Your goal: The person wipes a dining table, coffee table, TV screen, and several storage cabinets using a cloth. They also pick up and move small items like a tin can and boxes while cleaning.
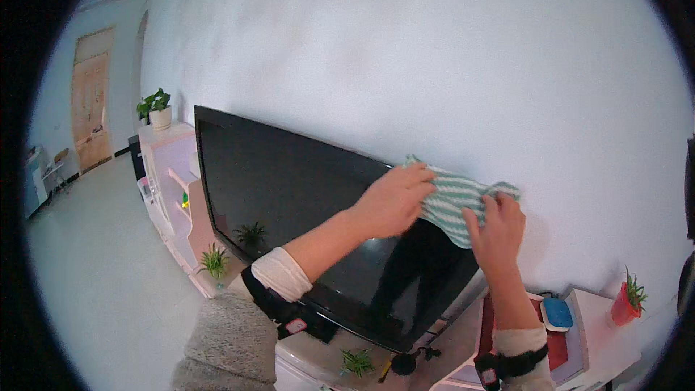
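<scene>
A green-and-white striped cloth lies over the top right corner of a black flat-screen television. My left hand rests on the cloth's left part, its fingertips over the top edge of the set. At the cloth's right end, my right hand holds it with curled fingers and thumb, near the television's right edge. The cloth hangs partly down over the screen. Dark shapes and a plant are mirrored in the glossy screen.
Small green plants stand before the television on a pale cabinet. Shelving with a white pot plant is at left. At right, a blue-and-white box sits in a shelf, near a red pot plant. The wall rises behind.
</scene>
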### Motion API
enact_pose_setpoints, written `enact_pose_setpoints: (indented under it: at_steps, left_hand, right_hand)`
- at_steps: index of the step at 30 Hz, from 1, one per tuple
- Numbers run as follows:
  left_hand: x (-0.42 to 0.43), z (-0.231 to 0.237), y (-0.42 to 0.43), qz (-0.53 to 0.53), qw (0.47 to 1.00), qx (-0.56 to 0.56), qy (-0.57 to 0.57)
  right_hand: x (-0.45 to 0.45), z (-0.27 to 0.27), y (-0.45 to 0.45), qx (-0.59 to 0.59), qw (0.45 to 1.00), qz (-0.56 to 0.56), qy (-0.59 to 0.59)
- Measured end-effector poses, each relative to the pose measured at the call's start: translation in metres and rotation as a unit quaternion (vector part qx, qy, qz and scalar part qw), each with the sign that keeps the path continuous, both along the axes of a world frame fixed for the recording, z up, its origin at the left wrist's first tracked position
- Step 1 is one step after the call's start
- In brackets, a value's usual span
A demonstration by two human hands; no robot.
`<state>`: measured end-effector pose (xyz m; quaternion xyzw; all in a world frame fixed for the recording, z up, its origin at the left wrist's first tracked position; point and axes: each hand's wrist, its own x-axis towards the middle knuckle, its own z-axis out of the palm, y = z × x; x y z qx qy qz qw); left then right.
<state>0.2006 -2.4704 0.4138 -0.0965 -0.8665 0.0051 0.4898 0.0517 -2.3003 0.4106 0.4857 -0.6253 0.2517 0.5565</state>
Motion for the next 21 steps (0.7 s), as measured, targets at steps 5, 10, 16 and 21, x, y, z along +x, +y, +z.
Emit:
enact_pose_setpoints:
  at_steps: [5, 10, 16, 21]
  left_hand:
    - [0.005, 0.002, -0.062, 0.050, 0.998, 0.026, -0.030]
    - [0.019, -0.003, -0.110, 0.070, 0.995, 0.058, -0.047]
    - [0.037, -0.011, -0.136, 0.153, 0.982, 0.081, -0.080]
    - [0.049, -0.006, -0.129, 0.213, 0.976, -0.022, -0.043]
  right_hand:
    - [0.006, -0.001, -0.055, 0.034, 0.999, -0.035, 0.012]
    - [0.008, 0.000, -0.092, 0.117, 0.993, -0.025, -0.019]
    - [0.023, 0.002, -0.120, 0.165, 0.985, -0.039, -0.018]
    - [0.035, 0.003, -0.138, 0.163, 0.986, -0.016, -0.026]
